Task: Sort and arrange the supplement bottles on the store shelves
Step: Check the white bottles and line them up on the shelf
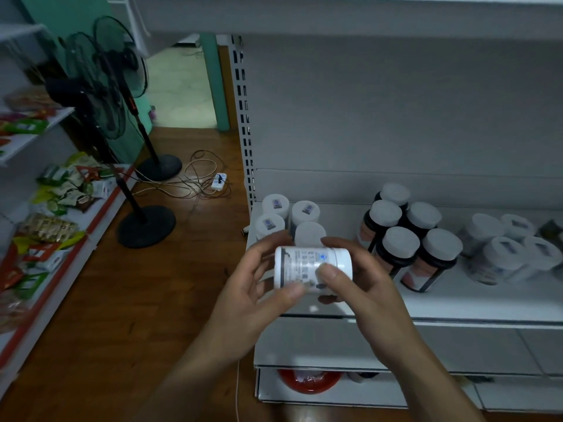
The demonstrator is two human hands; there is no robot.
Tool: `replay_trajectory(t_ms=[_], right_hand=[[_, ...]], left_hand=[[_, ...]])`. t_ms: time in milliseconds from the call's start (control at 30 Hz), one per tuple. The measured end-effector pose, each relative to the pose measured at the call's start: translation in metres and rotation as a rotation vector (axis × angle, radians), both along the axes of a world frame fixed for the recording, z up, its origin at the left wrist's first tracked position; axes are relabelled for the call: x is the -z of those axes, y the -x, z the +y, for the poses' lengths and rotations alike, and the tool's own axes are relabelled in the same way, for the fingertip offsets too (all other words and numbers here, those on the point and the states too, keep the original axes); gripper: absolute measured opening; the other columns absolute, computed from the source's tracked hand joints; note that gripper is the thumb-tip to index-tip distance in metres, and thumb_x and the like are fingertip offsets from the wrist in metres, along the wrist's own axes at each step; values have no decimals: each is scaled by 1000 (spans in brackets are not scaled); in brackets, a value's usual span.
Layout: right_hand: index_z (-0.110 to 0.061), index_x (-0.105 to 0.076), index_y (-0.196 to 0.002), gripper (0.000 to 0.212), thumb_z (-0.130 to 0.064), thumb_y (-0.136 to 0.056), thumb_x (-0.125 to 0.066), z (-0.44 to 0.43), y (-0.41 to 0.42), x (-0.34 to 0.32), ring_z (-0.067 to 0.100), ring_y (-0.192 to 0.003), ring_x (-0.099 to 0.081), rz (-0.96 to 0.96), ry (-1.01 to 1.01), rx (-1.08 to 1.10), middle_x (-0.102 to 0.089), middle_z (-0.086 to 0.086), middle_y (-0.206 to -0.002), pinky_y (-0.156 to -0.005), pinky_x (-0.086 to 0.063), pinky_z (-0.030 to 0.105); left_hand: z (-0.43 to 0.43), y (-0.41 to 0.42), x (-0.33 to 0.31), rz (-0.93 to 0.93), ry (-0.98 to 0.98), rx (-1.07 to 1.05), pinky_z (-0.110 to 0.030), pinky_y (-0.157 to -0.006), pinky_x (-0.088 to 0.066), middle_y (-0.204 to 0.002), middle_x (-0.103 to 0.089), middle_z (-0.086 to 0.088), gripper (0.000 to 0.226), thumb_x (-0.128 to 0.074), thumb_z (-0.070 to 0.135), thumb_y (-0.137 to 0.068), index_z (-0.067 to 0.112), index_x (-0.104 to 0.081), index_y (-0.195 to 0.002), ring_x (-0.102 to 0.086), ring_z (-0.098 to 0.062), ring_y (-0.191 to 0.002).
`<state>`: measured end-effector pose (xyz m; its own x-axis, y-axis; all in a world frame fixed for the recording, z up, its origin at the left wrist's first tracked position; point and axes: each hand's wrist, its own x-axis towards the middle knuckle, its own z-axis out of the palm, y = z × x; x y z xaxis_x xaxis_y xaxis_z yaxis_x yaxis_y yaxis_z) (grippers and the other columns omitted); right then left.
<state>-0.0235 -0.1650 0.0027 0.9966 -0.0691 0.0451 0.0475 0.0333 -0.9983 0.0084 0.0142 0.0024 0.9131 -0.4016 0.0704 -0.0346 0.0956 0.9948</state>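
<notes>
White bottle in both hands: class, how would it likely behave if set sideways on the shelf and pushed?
The white bottle is cylindrical, so it would probably roll. It looks rigid: the left hand and right hand leave no dents.

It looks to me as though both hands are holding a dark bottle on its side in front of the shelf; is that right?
Not quite: the head view shows the held bottle is white, not dark. The left hand and the right hand do hold it on its side in front of the shelf.
</notes>
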Motion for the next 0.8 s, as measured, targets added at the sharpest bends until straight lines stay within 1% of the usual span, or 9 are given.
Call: replay_trajectory(t_ms=[100,200,267,333,433,533,600,733,800], right_hand=[[-35,-50,-131,53,-39,-80,-66,1,0,-2,9,-105,-66,-5,-15,0,-68,-18,-112,-77,-57,27],[-33,-45,-136,61,-30,-80,-70,1,2,-3,4,-113,-60,-66,9,-62,-63,-20,-120,-84,-53,22],[-30,-51,-130,59,-30,-76,-74,0,2,-1,12,-110,-63,-71,-10,-44,-66,-10,-118,-81,-56,28],[-28,-57,-123,57,-40,-70,-74,1,1,-1,15,-105,-66,-50,-10,-7,-69,-6,-112,-75,-58,31],[-27,-57,-120,56,-46,-70,-71,1,2,-1,13,-102,-67,-16,-4,-4,-70,-9,-109,-72,-57,29],[-26,-50,-130,56,-29,-79,-72,2,5,-3,8,-109,-63,-54,4,-52,-65,-15,-117,-81,-55,24],[-22,-53,-129,52,-20,-80,-68,2,6,-4,8,-107,-64,-80,-2,-47,-66,-11,-117,-80,-52,20],[-31,-64,-115,38,-34,-77,-66,4,5,-2,4,-92,-67,-20,-13,28,-70,-16,-102,-68,-55,23],[-33,-61,-121,45,-42,-77,-68,4,5,-1,5,-98,-66,0,-26,11,-68,-18,-108,-70,-56,25]], left_hand=[[3,-1,2,-31,18,3,-24,-82,-55,-121,-66,3,56,-76,16,-77,28,-55,-127,-65,-19,-112],[1,-1,1,-1,60,-44,-19,-76,-55,-111,-71,6,45,-69,16,-77,21,-58,-120,-68,-13,-105],[0,1,2,-1,58,-49,-18,-77,-54,-110,-72,7,46,-71,24,-78,19,-56,-121,-68,-11,-104],[0,3,2,-5,60,-23,-20,-83,-54,-118,-69,6,59,-74,28,-74,22,-51,-129,-65,-12,-111],[1,7,2,-45,37,-22,-23,-84,-54,-122,-65,8,59,-74,13,-79,27,-49,-131,-63,-15,-116],[-1,7,-2,-22,35,-60,-17,-78,-54,-111,-71,13,44,-73,17,-82,25,-55,-121,-67,-7,-106],[-2,8,-2,-21,5,-53,-15,-78,-53,-109,-72,13,38,-73,25,-84,23,-57,-119,-68,-6,-103],[0,12,5,-15,32,-28,-24,-88,-53,-126,-64,8,66,-76,27,-73,29,-48,-133,-61,-15,-118],[0,13,5,-20,37,-45,-25,-85,-55,-126,-64,9,62,-78,22,-76,30,-50,-131,-61,-16,-118]])
